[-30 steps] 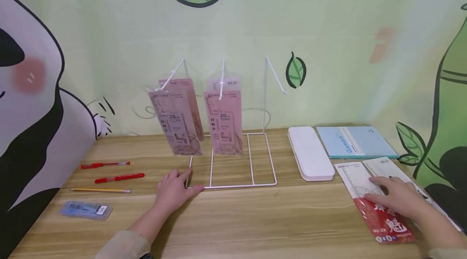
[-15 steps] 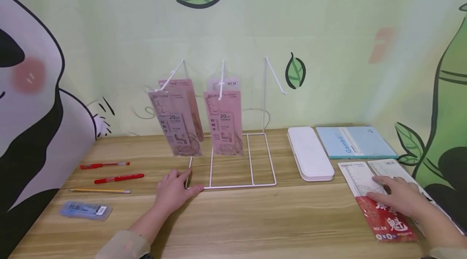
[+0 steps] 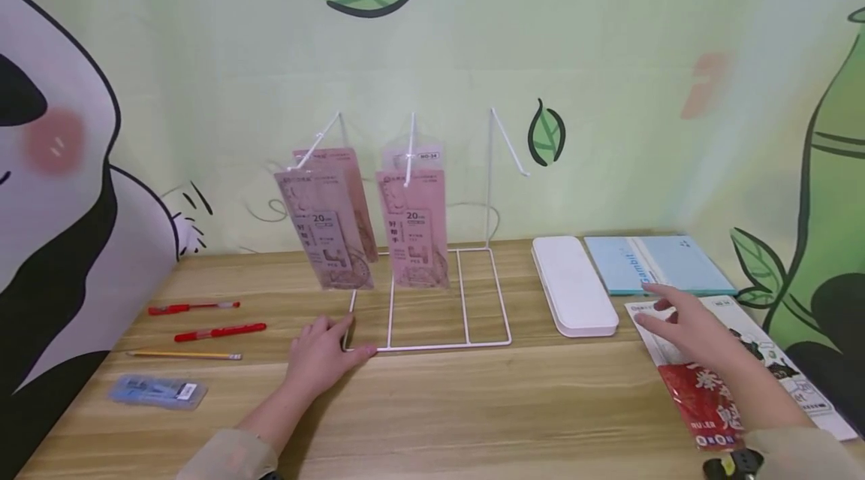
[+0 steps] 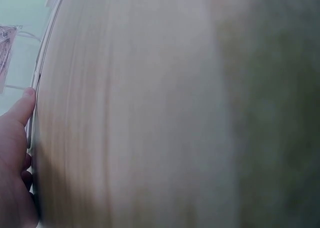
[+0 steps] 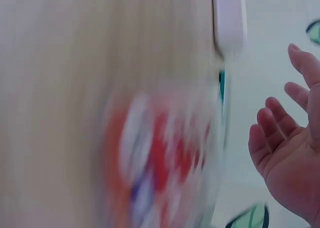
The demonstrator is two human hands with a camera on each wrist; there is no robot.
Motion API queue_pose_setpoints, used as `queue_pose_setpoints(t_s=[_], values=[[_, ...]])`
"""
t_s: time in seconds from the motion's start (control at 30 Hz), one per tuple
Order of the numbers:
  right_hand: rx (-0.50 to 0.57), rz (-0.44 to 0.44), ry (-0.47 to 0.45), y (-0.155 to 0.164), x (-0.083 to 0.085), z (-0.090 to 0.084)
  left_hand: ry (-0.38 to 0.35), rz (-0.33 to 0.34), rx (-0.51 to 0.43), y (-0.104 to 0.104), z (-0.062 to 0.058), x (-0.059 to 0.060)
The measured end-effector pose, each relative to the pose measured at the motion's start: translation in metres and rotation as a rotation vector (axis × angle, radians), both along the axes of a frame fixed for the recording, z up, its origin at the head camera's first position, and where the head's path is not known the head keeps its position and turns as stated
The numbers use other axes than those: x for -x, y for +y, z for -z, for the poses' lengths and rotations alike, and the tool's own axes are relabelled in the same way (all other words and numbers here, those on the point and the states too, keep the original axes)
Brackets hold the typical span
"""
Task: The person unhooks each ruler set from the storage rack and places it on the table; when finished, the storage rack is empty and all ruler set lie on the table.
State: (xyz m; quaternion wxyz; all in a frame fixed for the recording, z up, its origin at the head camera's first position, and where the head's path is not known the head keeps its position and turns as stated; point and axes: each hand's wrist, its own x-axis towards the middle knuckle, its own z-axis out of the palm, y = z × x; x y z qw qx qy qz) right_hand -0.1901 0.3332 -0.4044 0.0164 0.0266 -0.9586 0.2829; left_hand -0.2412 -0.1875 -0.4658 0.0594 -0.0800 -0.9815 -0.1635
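Observation:
My left hand [image 3: 324,351] rests at the front left corner of a white wire display rack [image 3: 446,346], its thumb along the front bar and its index finger by the left bar. Pink ruler-set packs [image 3: 414,240] hang from the rack's left and middle hooks; the right hook [image 3: 508,140] carries nothing. At the right, my right hand [image 3: 692,326] is raised above a red and white ruler pack [image 3: 682,390], fingers apart and holding nothing. Beside that pack lies a white one with black drawings [image 3: 804,382], partly hidden by the forearm. The right wrist view shows the open palm [image 5: 295,153].
A white case [image 3: 576,285] and a blue Gambit booklet [image 3: 676,258] lie at the back right. On the left are two red pens [image 3: 219,331], [image 3: 192,308], a yellow pencil [image 3: 182,354] and a translucent blue box [image 3: 157,391]. A printed cloth [image 3: 608,89] hangs behind the table.
My right hand has lifted off the ruler packs and moved up and left, uncovering more of the white pack. The left hand stays at the rack's corner.

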Motion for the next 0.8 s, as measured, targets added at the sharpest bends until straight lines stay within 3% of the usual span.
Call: queue_pose_setpoints(t_s=[0.23, 0.47, 0.8], values=[[0.056, -0.125, 0.112, -0.056, 0.031, -0.014, -0.013, -0.002, -0.006, 0.000, -0.003, -0.001], [0.117, -0.230, 0.163, -0.109, 0.053, -0.022, -0.015, -0.013, 0.000, 0.002, -0.003, -0.001], [0.204, -0.400, 0.213, -0.166, 0.067, -0.030, 0.012, 0.003, 0.017, 0.007, -0.001, 0.003]])
